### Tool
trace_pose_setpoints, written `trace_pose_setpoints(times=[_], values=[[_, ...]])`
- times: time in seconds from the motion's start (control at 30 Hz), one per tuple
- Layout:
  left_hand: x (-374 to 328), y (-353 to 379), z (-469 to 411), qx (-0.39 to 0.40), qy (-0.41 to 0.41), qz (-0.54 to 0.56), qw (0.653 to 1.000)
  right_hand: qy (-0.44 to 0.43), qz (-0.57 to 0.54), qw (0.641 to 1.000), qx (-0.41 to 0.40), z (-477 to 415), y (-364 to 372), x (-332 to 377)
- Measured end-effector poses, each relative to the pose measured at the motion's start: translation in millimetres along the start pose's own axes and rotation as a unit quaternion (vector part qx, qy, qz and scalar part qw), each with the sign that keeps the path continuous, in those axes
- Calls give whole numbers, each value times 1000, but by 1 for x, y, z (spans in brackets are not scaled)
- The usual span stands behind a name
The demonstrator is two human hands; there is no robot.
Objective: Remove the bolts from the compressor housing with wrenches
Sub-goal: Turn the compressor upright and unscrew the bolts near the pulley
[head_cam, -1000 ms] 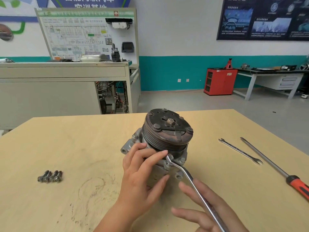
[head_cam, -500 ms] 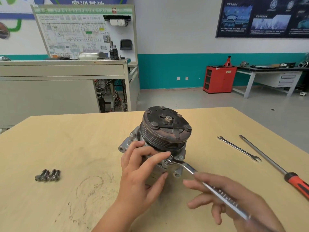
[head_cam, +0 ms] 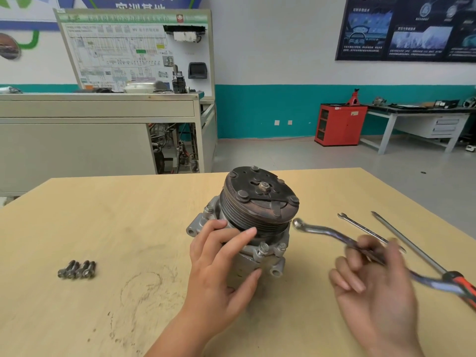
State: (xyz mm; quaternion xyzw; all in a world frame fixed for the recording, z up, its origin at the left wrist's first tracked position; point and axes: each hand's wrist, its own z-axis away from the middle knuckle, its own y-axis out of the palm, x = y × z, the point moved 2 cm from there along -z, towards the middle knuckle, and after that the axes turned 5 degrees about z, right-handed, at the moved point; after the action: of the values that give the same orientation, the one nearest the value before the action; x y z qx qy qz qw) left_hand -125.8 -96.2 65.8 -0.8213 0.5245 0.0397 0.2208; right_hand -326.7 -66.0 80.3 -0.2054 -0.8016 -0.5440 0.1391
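Head view. Your left hand (head_cam: pixel 221 266) clasps the compressor housing (head_cam: pixel 244 262), which stands pulley (head_cam: pixel 260 202) up on the desk (head_cam: pixel 128 215) — brace it firmly. Your right hand (head_cam: pixel 373 287) pinches the ring wrench (head_cam: pixel 334 234), blurred, its ring clear of the housing, just right of the pulley. One bolt (head_cam: pixel 263 247) stands proud on the near flange: seat the ring fully over its head before pulling. Four loose bolts (head_cam: pixel 77 269) lie well to the left — add this one there
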Motion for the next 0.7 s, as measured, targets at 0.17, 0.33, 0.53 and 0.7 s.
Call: trace_pose_setpoints(times=[0.17, 0.33, 0.53, 0.7], values=[[0, 0, 0, 1, 2, -3, 1000, 49, 64, 997, 17, 34, 17, 10], [-1, 0, -1, 4, -3, -12, 1000, 115, 338, 922, 150, 36, 33, -11], [-1, 0, 0, 6, -4, -23, 1000, 119, 486, 863, 72, 47, 35, -11], [-2, 0, -1, 10, 0, -31, 999, 109, 476, 867, 102, 38, 34, -3]])
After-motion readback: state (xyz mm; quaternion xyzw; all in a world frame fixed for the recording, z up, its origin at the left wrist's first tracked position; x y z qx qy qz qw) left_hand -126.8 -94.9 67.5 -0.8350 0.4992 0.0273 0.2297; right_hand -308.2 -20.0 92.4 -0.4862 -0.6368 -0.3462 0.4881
